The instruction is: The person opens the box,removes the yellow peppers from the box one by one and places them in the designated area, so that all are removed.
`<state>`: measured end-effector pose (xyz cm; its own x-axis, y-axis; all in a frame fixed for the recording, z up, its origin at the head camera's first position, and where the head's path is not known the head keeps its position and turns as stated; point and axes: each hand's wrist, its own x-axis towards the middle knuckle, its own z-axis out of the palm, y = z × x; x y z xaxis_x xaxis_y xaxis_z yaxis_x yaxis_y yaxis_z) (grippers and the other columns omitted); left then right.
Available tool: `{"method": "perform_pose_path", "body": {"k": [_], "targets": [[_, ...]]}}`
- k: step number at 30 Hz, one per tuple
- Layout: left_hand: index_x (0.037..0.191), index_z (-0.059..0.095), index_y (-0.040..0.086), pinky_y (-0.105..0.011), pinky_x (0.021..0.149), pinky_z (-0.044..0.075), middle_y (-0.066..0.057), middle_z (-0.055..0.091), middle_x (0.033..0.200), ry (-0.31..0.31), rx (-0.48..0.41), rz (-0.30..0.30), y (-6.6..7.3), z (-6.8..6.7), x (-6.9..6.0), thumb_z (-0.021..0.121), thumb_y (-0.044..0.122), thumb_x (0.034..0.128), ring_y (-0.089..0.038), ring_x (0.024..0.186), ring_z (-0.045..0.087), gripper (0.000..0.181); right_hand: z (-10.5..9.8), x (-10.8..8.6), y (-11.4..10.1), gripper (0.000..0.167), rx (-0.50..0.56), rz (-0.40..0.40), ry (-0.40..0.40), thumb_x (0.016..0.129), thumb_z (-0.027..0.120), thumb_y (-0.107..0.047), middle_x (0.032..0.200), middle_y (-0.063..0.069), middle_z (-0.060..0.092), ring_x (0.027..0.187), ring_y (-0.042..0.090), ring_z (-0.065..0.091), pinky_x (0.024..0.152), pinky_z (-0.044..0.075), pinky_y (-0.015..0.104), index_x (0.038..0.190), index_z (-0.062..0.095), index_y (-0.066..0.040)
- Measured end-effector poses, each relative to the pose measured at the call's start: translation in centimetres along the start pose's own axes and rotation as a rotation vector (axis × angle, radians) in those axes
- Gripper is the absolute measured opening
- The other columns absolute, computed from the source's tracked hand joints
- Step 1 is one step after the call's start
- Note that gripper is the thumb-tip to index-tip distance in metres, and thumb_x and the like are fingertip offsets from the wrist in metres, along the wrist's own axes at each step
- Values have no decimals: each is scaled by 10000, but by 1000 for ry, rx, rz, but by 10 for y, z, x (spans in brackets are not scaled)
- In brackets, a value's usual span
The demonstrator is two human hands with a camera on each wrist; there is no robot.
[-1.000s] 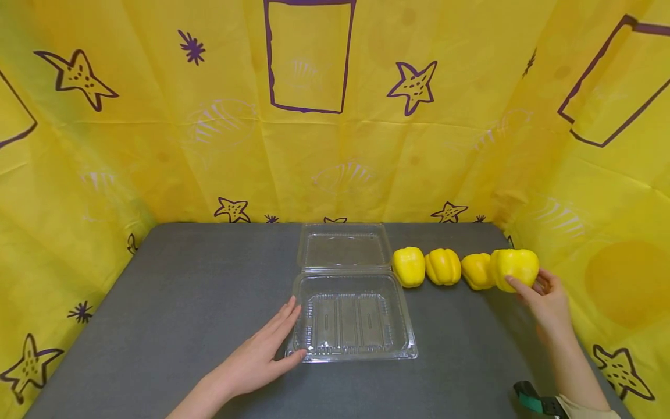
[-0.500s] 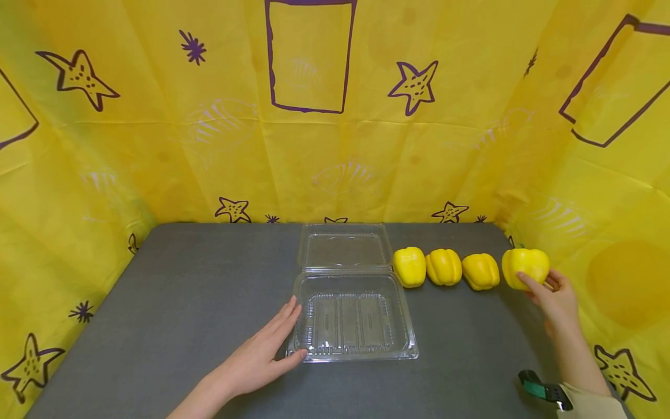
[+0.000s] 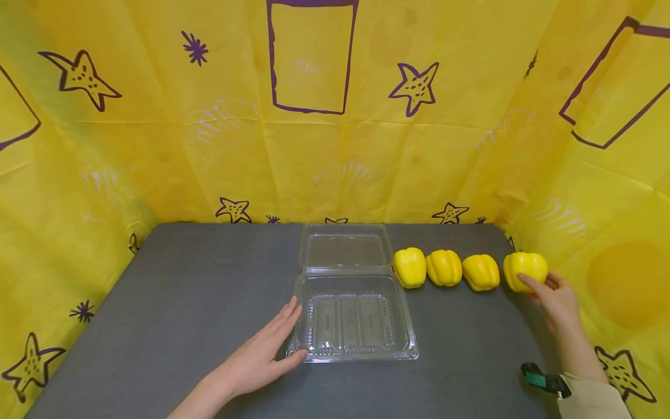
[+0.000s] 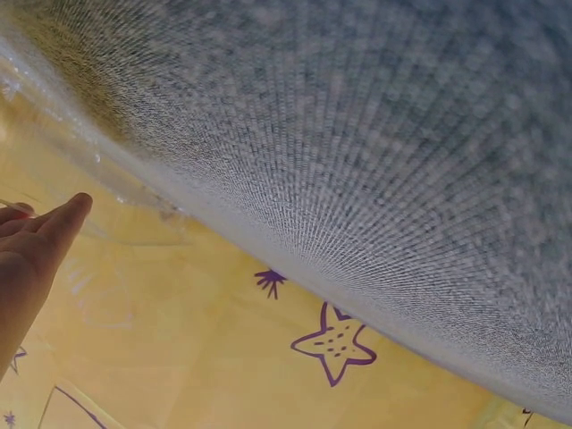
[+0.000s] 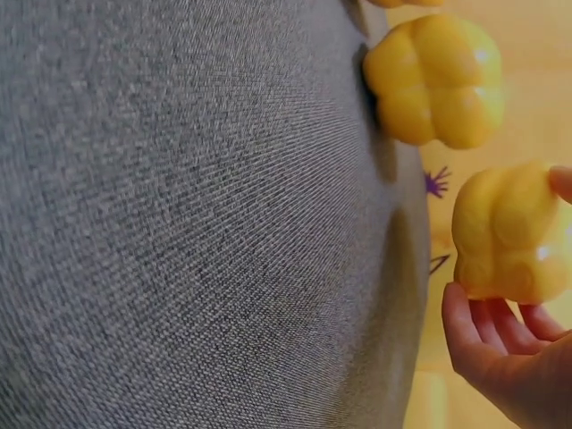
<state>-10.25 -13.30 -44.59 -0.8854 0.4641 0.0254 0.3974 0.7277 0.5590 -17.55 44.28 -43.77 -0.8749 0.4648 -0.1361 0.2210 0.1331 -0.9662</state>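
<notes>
My right hand (image 3: 560,302) grips a yellow bell pepper (image 3: 525,272) between thumb and fingers at the right end of a row. In the right wrist view that held pepper (image 5: 509,234) hangs a little off the table, its shadow beside it. Three more yellow bell peppers stand to its left: one close by (image 3: 481,272), a middle one (image 3: 444,267), and one (image 3: 410,267) beside the container. My left hand (image 3: 262,352), fingers straight, touches the left edge of a clear plastic clamshell container (image 3: 350,355). Its lid (image 3: 342,250) lies folded back, and the tray holds nothing.
A dark grey table (image 3: 209,279) carries everything. Yellow cloth (image 3: 366,174) printed with starfish hangs at the back and both sides, close to the right hand. A dark and green band (image 3: 544,381) is at the right wrist.
My right hand has carried the bell pepper to the right, away from the neighbouring pepper, then slightly down. The left hand and container have stayed put.
</notes>
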Motion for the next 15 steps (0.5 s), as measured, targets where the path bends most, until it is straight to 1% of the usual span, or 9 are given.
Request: {"method": "perform_pose_path", "body": {"k": [1, 3, 5, 6, 8, 11, 12, 13, 15], "targets": [[1557, 244, 123, -520, 1088, 317, -23, 127, 1624, 1, 0, 4, 0, 0, 0, 557, 566, 930, -226, 1459, 190, 829, 0, 1, 1, 897, -34, -4, -8, 872, 742, -241, 1067, -7, 476, 660, -31, 588, 610, 532, 162, 1489, 193, 110], [1556, 244, 119, -524, 1087, 316, -27, 127, 1623, 2, 0, 7, 0, 0, 0, 550, 570, 932, -235, 1459, 193, 829, 0, 4, 3, 924, -83, -13, -23, 877, 734, -263, 1044, -19, 484, 656, -29, 589, 615, 537, 169, 1482, 166, 143], [1556, 245, 116, -526, 1087, 314, -29, 127, 1623, 4, 0, 9, 0, 0, 0, 546, 571, 933, -244, 1459, 195, 827, 0, 6, 4, 910, -79, -19, -37, 874, 737, -254, 974, -79, 512, 661, -30, 591, 613, 542, 181, 1470, 184, 154], [1555, 246, 114, -527, 1087, 314, -31, 128, 1623, 4, 1, 11, 0, 0, 0, 544, 572, 934, -248, 1459, 197, 827, 0, 7, 5, 899, -68, -20, -43, 872, 740, -245, 923, -131, 518, 663, -29, 593, 612, 545, 187, 1462, 195, 157], [1555, 248, 113, -528, 1086, 313, -32, 130, 1623, 6, 2, 15, 0, 0, 0, 541, 574, 935, -253, 1458, 199, 826, 1, 9, 7, 893, -62, -32, -66, 873, 738, -235, 852, -201, 504, 675, -42, 589, 610, 549, 197, 1451, 196, 176], [1556, 245, 117, -525, 1089, 309, -27, 124, 1622, 5, 6, 16, -1, 0, 0, 541, 573, 935, -256, 1458, 196, 825, 1, 12, 9, 890, -75, -40, -93, 885, 723, -229, 813, -242, 510, 686, -62, 580, 613, 551, 201, 1447, 178, 194], [1556, 246, 116, -527, 1088, 310, -27, 125, 1622, 5, 5, 16, -1, 0, 0, 543, 570, 935, -259, 1458, 196, 824, 1, 13, 9, 897, -98, -41, -101, 891, 715, -239, 834, -227, 507, 690, -69, 574, 619, 552, 202, 1449, 164, 199], [1556, 246, 116, -529, 1088, 310, -27, 124, 1623, 5, 5, 16, -1, 0, 0, 544, 568, 936, -262, 1458, 197, 824, 1, 14, 10, 903, -125, -43, -111, 900, 703, -253, 874, -172, 530, 695, -78, 566, 626, 553, 201, 1450, 151, 203], [1556, 245, 115, -530, 1089, 308, -26, 122, 1623, 3, 3, 14, -1, 0, 0, 547, 565, 935, -265, 1458, 196, 824, 3, 15, 10, 908, -170, -34, -123, 912, 684, -280, 992, -7, 581, 702, -96, 549, 638, 551, 198, 1455, 137, 199]]}}
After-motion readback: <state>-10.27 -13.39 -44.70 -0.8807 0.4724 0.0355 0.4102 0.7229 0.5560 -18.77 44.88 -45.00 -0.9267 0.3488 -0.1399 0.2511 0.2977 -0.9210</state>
